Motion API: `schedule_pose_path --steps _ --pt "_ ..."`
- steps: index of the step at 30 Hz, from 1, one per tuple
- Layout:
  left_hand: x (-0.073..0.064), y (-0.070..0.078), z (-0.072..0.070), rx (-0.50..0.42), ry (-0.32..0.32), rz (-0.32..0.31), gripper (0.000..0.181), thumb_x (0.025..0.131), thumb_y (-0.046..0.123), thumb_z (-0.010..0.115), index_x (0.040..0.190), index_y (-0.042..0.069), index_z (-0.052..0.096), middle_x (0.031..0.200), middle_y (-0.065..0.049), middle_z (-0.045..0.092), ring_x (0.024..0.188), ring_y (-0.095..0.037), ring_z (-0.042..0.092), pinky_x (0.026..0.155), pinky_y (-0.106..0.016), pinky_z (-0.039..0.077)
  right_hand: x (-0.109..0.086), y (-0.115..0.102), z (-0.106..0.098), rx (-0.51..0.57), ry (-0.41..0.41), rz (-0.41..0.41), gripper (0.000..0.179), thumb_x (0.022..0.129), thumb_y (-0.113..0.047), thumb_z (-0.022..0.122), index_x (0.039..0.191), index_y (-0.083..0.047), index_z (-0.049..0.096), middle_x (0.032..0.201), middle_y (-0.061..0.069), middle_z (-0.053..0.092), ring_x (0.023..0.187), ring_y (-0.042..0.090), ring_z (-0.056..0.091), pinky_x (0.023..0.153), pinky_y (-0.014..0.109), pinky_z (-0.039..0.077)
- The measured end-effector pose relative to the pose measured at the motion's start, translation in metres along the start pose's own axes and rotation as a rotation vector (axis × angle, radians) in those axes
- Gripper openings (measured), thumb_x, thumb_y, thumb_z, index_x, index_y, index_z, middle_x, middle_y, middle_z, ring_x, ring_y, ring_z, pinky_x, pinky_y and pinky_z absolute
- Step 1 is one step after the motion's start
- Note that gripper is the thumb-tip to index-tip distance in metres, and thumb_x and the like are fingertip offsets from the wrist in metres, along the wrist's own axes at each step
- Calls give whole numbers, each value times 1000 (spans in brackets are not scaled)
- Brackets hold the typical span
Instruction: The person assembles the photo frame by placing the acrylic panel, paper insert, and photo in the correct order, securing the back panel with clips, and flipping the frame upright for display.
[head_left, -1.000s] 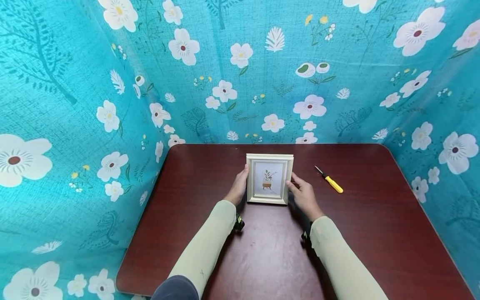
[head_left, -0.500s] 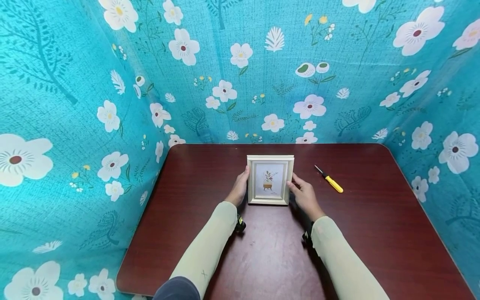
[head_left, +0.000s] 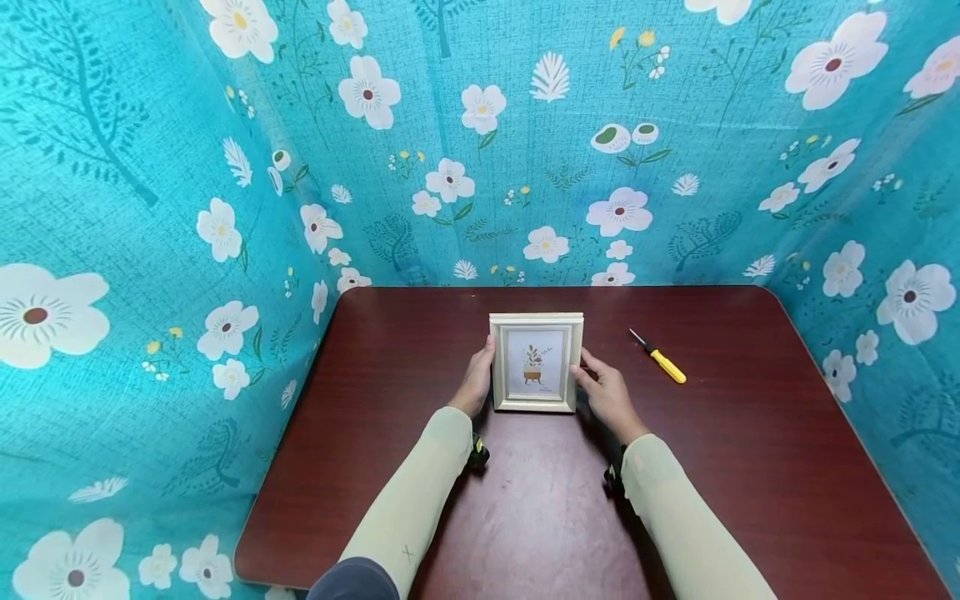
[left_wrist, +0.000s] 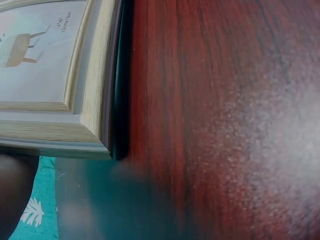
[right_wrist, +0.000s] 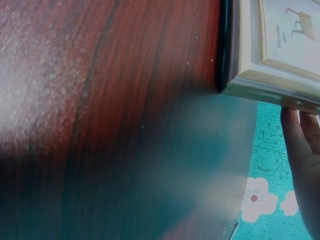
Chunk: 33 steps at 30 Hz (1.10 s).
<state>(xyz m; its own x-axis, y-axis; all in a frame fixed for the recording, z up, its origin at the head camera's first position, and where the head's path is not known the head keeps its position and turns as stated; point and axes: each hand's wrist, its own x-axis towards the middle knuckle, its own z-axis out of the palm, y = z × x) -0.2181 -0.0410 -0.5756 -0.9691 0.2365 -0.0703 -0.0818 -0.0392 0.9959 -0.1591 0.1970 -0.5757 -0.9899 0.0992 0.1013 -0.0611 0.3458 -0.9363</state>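
Note:
A cream picture frame (head_left: 536, 404) stands upright near the middle of the table, its face toward me. Behind its glazing is a print of a plant in a brown legged pot. My left hand (head_left: 476, 379) holds the frame's left side, and my right hand (head_left: 606, 396) pinches the right side, thumb at the front edge. In the left wrist view the frame's lower corner (left_wrist: 90, 120) shows close over the tabletop, with a dark part of the hand (left_wrist: 15, 195) at its side. Fingers (right_wrist: 295, 132) press against the frame's side in the right wrist view.
To the right of the frame lies a screwdriver (head_left: 667, 367) with a yellow handle, its tip pointing away to the left. The dark red wooden table (head_left: 405, 333) has rounded far corners. Turquoise floral cloth (head_left: 525, 150) hangs behind it and along both sides.
The picture frame has shifted very slightly toward me and, in the last half second, a little to the left. Both hands keep their hold; the screwdriver stays put.

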Motion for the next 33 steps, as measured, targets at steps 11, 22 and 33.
schedule_pose_path --steps 11,22,33 --pt "13 1 3 -25 -3 -22 76 99 63 32 137 1 51 127 -15 57 120 -21 50 106 -38 32 11 1 -2 -29 -5 -22 48 99 -15 59 142 0 46 119 22 63 105 29 61 86 44 50" --pt "23 -4 9 -79 1 -37 79 96 67 34 131 -1 56 110 -15 64 96 -17 61 91 -35 46 14 5 -1 -50 13 -10 48 100 -17 58 143 0 45 119 23 63 105 30 60 87 44 50" --pt "23 1 14 -71 -41 -35 64 106 46 26 140 -3 46 121 -19 61 109 -25 58 98 -41 42 14 8 -8 -69 -2 -5 49 100 -18 57 145 -3 43 120 22 62 108 33 59 91 46 47"
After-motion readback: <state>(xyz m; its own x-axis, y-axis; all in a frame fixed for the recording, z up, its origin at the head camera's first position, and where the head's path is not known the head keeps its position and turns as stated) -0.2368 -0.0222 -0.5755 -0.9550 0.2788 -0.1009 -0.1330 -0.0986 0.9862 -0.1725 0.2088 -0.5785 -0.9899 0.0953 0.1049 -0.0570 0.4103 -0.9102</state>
